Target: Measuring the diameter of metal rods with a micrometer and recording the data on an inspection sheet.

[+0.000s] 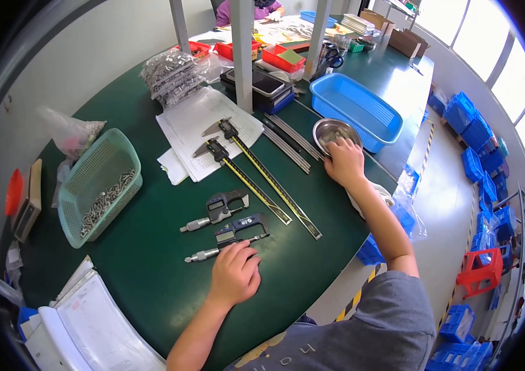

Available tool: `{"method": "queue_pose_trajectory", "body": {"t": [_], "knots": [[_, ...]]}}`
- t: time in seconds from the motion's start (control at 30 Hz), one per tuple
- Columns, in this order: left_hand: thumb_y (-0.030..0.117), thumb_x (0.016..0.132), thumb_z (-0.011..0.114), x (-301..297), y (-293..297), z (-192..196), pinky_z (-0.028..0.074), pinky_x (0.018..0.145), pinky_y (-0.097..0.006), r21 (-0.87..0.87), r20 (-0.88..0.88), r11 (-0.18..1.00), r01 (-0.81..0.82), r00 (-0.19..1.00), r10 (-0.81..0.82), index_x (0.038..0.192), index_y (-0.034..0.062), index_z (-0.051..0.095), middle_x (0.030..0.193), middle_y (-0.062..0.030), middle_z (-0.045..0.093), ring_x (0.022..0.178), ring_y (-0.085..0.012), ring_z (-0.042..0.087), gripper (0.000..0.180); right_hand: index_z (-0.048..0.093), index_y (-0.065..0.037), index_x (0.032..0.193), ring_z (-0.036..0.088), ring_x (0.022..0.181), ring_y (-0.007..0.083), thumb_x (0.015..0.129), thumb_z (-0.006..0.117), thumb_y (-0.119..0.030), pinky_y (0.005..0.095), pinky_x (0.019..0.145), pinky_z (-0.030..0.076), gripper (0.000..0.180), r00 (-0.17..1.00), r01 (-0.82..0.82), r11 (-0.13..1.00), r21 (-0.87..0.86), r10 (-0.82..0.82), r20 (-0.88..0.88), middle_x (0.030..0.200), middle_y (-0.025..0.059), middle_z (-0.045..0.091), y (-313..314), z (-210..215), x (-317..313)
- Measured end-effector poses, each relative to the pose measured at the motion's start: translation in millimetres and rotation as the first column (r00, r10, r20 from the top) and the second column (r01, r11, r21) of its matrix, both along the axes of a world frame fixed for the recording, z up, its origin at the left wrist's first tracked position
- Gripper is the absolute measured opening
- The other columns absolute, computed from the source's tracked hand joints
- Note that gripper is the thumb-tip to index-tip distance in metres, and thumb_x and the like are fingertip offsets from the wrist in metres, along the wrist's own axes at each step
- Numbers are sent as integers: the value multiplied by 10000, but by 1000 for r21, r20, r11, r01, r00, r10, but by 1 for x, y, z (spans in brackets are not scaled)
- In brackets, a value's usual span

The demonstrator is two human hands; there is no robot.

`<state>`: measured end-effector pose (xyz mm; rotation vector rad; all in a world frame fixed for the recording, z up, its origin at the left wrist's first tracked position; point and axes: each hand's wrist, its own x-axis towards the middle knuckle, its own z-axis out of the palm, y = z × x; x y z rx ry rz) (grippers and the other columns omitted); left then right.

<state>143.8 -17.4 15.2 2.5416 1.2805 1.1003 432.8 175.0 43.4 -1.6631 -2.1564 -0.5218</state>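
Note:
My right hand [345, 162] is at the small metal bowl [320, 128], its fingers bent over the near rim among the small pale pieces inside. The fingertips are partly hidden, and I cannot make out what they grip. My left hand [235, 272] rests loosely on the green table, fingers slightly bent and apart, fingertips beside a digital micrometer [226, 237]. A second digital micrometer [218, 208] lies just beyond it. Farther off, two digital calipers lie side by side, the left caliper [243, 177] and the right caliper [270, 178], their jaws on white papers [179, 127].
Several metal rods [286, 148] lie left of the bowl, and a blue basin [318, 93] stands behind it. A green basket [129, 148] of screws sits at the left. Upright grey posts [242, 55] rise at the back. Open papers [105, 321] lie at the lower left.

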Motion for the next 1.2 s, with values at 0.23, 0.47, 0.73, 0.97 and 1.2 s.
{"method": "queue_pose_trajectory", "body": {"t": [0.23,0.47,0.73,0.97,1.2], "knots": [[40,649,625,0,-2,-1,457,889,-434,12,-19,1000,-6,1000,7,817,40,641,935,-99,616,1026,-298,577,169,635,-108,804,584,810,249,712,629,-102,383,696,473,92,977,-202,972,118,209,-51,799,46,564,1,6,-7],[20,647,623,2,-1,0,468,858,-434,22,-24,1000,-18,1000,18,804,48,641,926,-93,623,1008,-305,591,160,633,-86,829,588,801,276,696,677,-120,402,696,482,144,779,-595,804,-15,572,-259,803,56,590,-18,20,-49],[14,645,621,3,-2,2,473,845,-434,25,-26,1000,-20,999,20,803,51,639,922,-93,621,1001,-308,592,164,644,-106,828,579,827,251,719,641,-112,384,697,460,110,766,-610,792,13,594,-244,810,43,573,-7,-6,-70],[37,659,630,1,-2,1,463,885,-427,6,-45,1000,-23,999,24,819,51,649,945,-88,619,1027,-289,580,162,637,-110,809,558,836,241,718,620,-103,382,715,437,93,832,-539,842,-26,527,-173,806,35,560,12,-15,-65],[52,661,635,1,-2,1,459,899,-423,-11,-64,1000,-25,998,24,823,51,649,951,-87,618,1037,-282,574,163,655,-107,942,563,926,259,699,674,-157,387,805,434,248,802,-517,854,60,507,-315,877,71,595,3,-5,-74]]}}
